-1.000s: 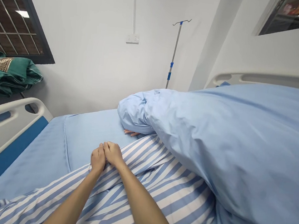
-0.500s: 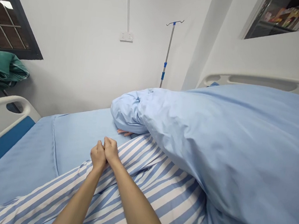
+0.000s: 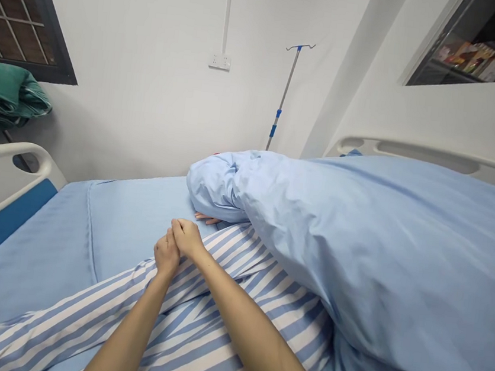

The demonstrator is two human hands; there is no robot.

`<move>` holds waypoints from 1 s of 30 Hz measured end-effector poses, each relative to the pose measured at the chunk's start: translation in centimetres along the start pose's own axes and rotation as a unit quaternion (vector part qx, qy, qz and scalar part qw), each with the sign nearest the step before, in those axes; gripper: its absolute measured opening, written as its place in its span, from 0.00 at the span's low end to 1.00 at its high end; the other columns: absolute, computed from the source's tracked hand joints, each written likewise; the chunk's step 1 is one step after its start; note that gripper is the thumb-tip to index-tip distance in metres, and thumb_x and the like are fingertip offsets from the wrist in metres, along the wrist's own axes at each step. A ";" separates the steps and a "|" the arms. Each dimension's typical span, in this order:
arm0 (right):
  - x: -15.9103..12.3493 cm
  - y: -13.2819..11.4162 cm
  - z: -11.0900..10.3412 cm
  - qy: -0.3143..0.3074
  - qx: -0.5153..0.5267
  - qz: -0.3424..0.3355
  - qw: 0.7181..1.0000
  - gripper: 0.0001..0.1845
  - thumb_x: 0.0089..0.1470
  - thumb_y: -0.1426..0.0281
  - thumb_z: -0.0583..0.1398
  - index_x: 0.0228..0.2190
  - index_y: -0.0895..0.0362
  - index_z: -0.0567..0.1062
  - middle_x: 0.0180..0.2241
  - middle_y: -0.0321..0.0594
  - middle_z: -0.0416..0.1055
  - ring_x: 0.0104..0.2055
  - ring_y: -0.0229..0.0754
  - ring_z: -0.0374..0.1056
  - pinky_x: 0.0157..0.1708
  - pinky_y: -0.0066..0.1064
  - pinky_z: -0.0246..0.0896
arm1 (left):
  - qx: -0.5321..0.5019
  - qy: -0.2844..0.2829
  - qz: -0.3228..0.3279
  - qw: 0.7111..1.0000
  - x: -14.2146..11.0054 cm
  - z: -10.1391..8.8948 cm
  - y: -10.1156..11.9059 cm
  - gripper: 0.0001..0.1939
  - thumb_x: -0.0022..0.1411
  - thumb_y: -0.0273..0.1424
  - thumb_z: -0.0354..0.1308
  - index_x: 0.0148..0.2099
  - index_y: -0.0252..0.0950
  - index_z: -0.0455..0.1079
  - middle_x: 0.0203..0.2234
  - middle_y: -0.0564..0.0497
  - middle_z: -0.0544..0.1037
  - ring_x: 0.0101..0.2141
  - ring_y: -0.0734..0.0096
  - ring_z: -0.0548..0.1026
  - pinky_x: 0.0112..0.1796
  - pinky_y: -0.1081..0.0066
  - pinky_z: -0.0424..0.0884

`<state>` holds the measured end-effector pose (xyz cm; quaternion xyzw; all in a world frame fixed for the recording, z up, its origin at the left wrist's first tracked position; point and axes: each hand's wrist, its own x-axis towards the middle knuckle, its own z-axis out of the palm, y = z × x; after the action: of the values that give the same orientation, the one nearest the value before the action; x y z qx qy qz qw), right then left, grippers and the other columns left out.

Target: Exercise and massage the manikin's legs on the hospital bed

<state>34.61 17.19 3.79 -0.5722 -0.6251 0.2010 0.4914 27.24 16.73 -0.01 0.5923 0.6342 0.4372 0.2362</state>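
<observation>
My left hand [image 3: 167, 254] is closed, its fingers curled in. Pressed against it, and partly over its fingers, is my right hand [image 3: 187, 237], also closed. Whatever lies between or inside the fingers, if anything, is hidden. Both hands are at the far edge of blue-and-white striped trousers [image 3: 281, 314], which stretch across the bed. Just beyond my right hand, the fingers of another hand [image 3: 206, 218] stick out from under a light-blue quilt [image 3: 384, 237]. The quilt is bunched over the upper part of the lying figure.
A light-blue sheet [image 3: 137, 214] covers the bed. One pale bed end board [image 3: 7, 158] stands at the left, another [image 3: 430, 151] at the back right. Behind the bed rises an IV pole [image 3: 288, 86] by the wall. A folded green bundle [image 3: 10, 93] sits at the far left.
My right hand has risen slightly and turned over the fingers of my left hand, with its forearm angled more to the right. The camera view has shifted a little.
</observation>
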 end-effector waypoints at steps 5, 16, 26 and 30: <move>-0.3 1.3 -0.3 0.039 -0.028 0.020 0.999 0.21 0.58 0.65 0.47 0.16 0.56 0.63 0.17 0.33 0.60 0.23 0.35 0.53 0.24 0.27 0.43 | 0.011 0.003 -0.001 1.000 -0.2 0.0 0.3 0.27 0.63 0.43 0.34 0.18 0.38 0.60 0.16 0.48 0.70 0.22 0.70 0.65 0.26 0.71 0.55; -1.7 2.8 0.2 0.061 0.039 0.030 0.997 0.20 0.59 0.63 0.47 0.19 0.56 0.66 0.20 0.35 0.66 0.24 0.35 0.58 0.26 0.26 0.48 | -0.139 -0.003 -0.034 0.990 0.2 0.6 2.6 0.20 0.59 0.41 0.42 0.17 0.38 0.56 0.13 0.55 0.63 0.18 0.75 0.61 0.22 0.74 0.57; -1.0 3.4 -0.3 0.096 0.222 0.070 0.968 0.19 0.55 0.62 0.47 0.16 0.56 0.59 0.16 0.31 0.57 0.22 0.34 0.52 0.22 0.26 0.47 | -0.157 0.028 0.019 0.987 0.7 1.4 6.8 0.20 0.58 0.40 0.43 0.16 0.38 0.52 0.11 0.58 0.56 0.17 0.78 0.56 0.21 0.74 0.54; -0.9 3.2 -0.7 0.140 0.226 0.093 0.960 0.19 0.54 0.62 0.48 0.16 0.55 0.55 0.15 0.30 0.53 0.22 0.34 0.50 0.22 0.26 0.47 | -0.019 -0.011 0.024 0.999 -0.7 2.3 3.2 0.21 0.60 0.39 0.41 0.17 0.37 0.55 0.13 0.55 0.63 0.20 0.76 0.58 0.23 0.74 0.52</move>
<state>36.75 16.96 1.15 -0.5241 -0.4329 0.2994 0.6695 30.97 16.40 1.30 0.6074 0.6092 0.4480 0.2434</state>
